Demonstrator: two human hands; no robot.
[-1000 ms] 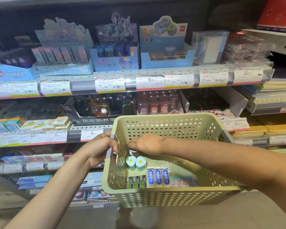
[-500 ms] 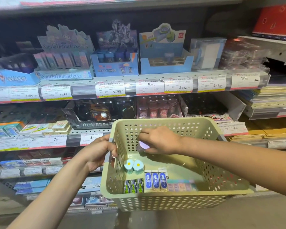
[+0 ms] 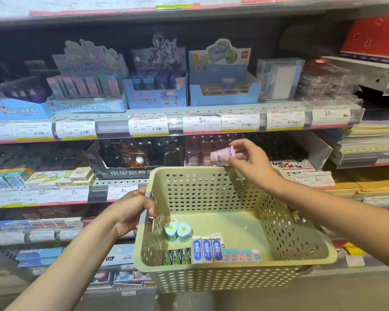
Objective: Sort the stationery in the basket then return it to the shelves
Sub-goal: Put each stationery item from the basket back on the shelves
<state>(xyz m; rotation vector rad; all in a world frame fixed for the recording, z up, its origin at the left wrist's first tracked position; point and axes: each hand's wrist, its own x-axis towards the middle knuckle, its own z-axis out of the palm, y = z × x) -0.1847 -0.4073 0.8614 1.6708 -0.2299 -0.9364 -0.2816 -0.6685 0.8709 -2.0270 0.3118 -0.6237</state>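
Right hand (image 3: 245, 162) pinches pink cylinder (image 3: 221, 155) above basket (image 3: 211, 279); left hand (image 3: 133, 209) grips basket handle (image 3: 147, 209).

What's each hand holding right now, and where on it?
Right hand pinches a pink cylinder at one end; left hand grips the basket handle.

Grey metal store shelves (image 3: 112, 129) rise in tiers, their front rails lined with white paper price labels (image 3: 147, 125). Beige tiled floor (image 3: 323, 297) lies below. Stacked paper notebooks (image 3: 375, 140) fill the right bay.
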